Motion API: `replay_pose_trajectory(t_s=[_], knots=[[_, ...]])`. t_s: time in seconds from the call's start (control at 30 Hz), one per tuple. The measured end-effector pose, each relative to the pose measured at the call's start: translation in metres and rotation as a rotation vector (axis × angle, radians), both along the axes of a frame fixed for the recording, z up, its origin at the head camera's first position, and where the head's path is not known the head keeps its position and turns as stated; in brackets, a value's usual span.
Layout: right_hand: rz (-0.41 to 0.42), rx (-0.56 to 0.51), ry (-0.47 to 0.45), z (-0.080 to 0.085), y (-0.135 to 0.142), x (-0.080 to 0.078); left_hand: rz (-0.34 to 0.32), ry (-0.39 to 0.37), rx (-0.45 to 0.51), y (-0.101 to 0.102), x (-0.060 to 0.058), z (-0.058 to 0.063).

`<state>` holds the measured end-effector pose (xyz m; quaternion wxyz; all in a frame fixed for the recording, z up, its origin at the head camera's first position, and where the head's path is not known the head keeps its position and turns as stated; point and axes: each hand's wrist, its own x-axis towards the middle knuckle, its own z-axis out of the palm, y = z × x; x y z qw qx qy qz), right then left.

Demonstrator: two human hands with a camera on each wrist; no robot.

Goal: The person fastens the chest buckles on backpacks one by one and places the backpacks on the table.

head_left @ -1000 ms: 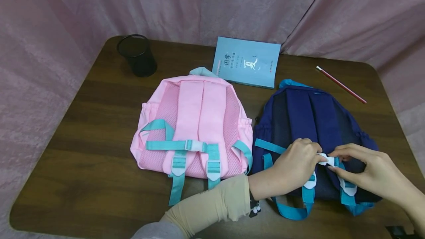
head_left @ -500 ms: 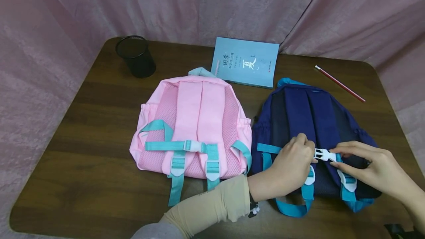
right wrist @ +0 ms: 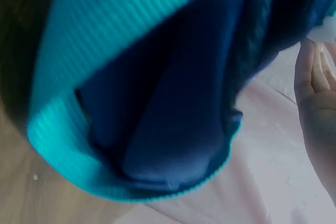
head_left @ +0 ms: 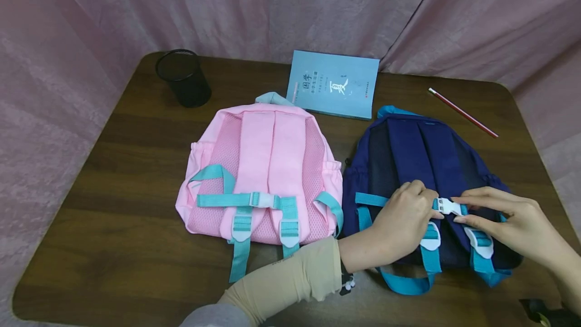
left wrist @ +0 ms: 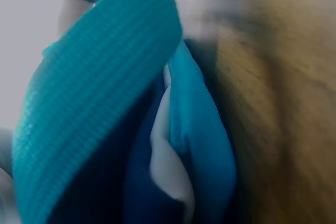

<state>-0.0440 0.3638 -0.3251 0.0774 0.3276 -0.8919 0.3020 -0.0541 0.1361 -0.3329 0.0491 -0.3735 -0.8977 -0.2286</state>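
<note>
In the head view, a navy backpack [head_left: 422, 155] with teal straps lies straps-up on the right side of the table. My left hand [head_left: 406, 213] pinches the left end of its white side-release buckle [head_left: 448, 206]. Opposite, the thumb and fingers of my right hand [head_left: 510, 216] pinch the buckle's right end. The two white parts look joined, with teal webbing at either side. Big and close in the left wrist view is a teal strap [left wrist: 94, 77]; neither hand's grip can be made out there. Navy cloth and a teal strap [right wrist: 126, 19] fill the right wrist view.
A pink backpack [head_left: 256, 150] with its white buckle [head_left: 262, 200] fastened lies directly left of the navy one. Behind them are a blue book [head_left: 333, 85] and a red-and-white pencil [head_left: 463, 112]. A black mesh pen cup [head_left: 183, 79] stands at the back left of the wooden table [head_left: 104, 206].
The buckle's prongs showed with gaps half a second ago; now its parts sit close together with webbing visible at both sides. Both hands stay at the buckle, shifting slightly.
</note>
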Motion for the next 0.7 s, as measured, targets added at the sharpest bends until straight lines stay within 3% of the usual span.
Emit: replay_pose_trajectory(t_s=[0.23, 0.47, 0.6, 0.7], knots=[[-0.005, 0.032, 0.007, -0.004, -0.006, -0.003, 0.012, -0.05, -0.035, 0.0, -0.001, 0.002], [-0.056, 0.178, 0.017, -0.006, -0.008, -0.002, 0.046, 0.003, -0.256, 0.008, 0.007, -0.001], [-0.074, 0.211, 0.005, -0.005, -0.006, 0.0, -0.017, 0.033, -0.331, 0.007, 0.009, -0.001], [-0.097, 0.252, 0.026, -0.001, -0.007, 0.0, -0.074, 0.005, -0.364, -0.002, 0.009, 0.006]])
